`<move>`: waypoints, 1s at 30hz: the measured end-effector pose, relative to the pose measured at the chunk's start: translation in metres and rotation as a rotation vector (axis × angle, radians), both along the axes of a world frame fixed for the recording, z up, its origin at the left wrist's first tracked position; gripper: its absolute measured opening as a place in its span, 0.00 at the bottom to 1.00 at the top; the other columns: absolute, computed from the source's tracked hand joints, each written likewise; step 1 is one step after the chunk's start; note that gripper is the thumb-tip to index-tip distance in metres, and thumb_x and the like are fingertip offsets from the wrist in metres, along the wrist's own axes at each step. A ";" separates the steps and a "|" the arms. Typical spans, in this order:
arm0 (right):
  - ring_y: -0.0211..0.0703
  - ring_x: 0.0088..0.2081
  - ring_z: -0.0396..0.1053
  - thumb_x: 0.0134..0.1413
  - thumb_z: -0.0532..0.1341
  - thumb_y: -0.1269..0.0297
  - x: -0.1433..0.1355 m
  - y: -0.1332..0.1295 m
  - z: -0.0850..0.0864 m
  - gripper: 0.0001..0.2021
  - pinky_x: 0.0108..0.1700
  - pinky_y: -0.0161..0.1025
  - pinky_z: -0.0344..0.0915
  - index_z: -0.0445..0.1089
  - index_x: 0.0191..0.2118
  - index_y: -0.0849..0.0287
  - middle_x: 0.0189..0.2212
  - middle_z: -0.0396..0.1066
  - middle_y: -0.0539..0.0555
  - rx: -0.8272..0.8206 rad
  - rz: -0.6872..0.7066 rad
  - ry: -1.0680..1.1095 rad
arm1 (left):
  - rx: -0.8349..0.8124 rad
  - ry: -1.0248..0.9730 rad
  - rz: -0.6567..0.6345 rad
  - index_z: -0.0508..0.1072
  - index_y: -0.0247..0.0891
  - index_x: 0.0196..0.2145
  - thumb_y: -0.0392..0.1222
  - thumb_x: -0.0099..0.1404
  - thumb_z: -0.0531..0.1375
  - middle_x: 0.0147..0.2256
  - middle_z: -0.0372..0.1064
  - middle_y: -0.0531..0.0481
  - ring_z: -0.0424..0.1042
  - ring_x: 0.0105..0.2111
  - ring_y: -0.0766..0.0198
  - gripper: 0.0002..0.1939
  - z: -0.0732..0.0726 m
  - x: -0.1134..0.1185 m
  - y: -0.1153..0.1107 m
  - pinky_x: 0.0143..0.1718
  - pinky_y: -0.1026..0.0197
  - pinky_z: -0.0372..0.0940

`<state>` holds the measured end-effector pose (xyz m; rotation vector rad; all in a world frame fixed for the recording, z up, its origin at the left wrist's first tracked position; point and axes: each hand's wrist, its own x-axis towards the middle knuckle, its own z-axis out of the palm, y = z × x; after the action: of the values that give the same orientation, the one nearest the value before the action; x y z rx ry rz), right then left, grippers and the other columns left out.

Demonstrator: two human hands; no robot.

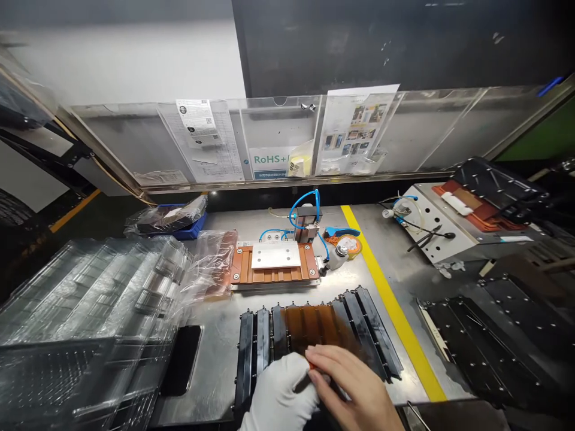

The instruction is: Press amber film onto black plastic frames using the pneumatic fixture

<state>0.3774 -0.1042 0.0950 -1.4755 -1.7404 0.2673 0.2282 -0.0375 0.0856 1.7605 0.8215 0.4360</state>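
Note:
My left hand (284, 392), in a white glove, is closed at the bottom centre. My bare right hand (353, 386) meets it there, its fingertips pressed together against the left thumb. Between them shows an orange edge of a see-through amber film (314, 326), which spreads out beyond my fingers, slightly blurred. Beneath the film lies a row of long black ribbed parts (368, 329) with small studs at their ends. My hands hide the near middle of this row.
A copper-coloured fixture (276, 269) with a white top plate and blue air hoses stands behind. Clear plastic trays (103, 293) and a black phone (182, 359) are left. Beyond the yellow line (386, 299) lie more black parts (480, 341) and a metal box (440, 221).

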 end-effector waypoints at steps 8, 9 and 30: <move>0.42 0.33 0.76 0.54 0.63 0.54 -0.016 -0.007 -0.011 0.10 0.36 0.32 0.71 0.76 0.34 0.53 0.31 0.79 0.52 -0.435 -0.294 0.769 | -0.005 0.021 0.100 0.78 0.42 0.35 0.48 0.67 0.56 0.35 0.77 0.47 0.75 0.36 0.61 0.12 -0.015 0.000 -0.015 0.39 0.65 0.67; 0.44 0.34 0.76 0.51 0.65 0.51 -0.018 -0.006 -0.011 0.12 0.37 0.33 0.71 0.76 0.33 0.54 0.31 0.79 0.52 -0.477 -0.312 0.889 | -0.018 0.028 0.094 0.78 0.42 0.35 0.48 0.67 0.57 0.35 0.77 0.47 0.75 0.36 0.61 0.12 -0.014 -0.002 -0.014 0.39 0.65 0.68; 0.37 0.34 0.78 0.38 0.75 0.62 0.026 0.008 -0.029 0.13 0.38 0.28 0.76 0.78 0.34 0.53 0.33 0.81 0.47 -0.331 -0.723 1.889 | -0.408 0.152 0.385 0.76 0.38 0.32 0.66 0.61 0.54 0.13 0.58 0.58 0.54 0.13 0.72 0.27 -0.006 -0.045 -0.006 0.16 0.67 0.51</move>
<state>0.4035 -0.0964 0.0657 -1.0779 0.3446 1.0850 0.1836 -0.0434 0.0795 1.2685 1.2705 0.3554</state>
